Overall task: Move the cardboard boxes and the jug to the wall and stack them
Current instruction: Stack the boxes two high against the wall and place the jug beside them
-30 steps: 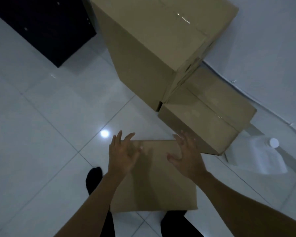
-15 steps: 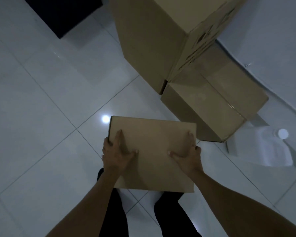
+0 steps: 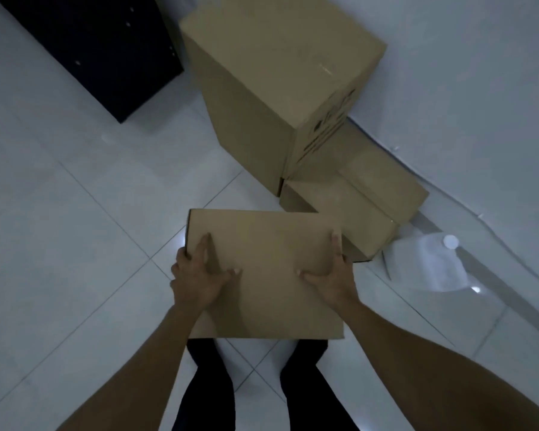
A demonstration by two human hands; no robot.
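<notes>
The small box [image 3: 265, 272] is up off the floor by the boxes at the wall, the left hand [image 3: 196, 275] and right hand [image 3: 330, 275] gripping its side edges with thumbs on top; it looks light and stiff.

Dark printed marks on the tall brown cardboard box [image 3: 327, 126], upper middle of frame, are too blurred to read.

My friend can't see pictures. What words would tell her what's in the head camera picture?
Two hands, left and right, grip the sides of a flat cardboard box above a white tiled floor. Ahead, a tall cardboard box and a low one stand by a white wall, with a white jug beside them.
</notes>
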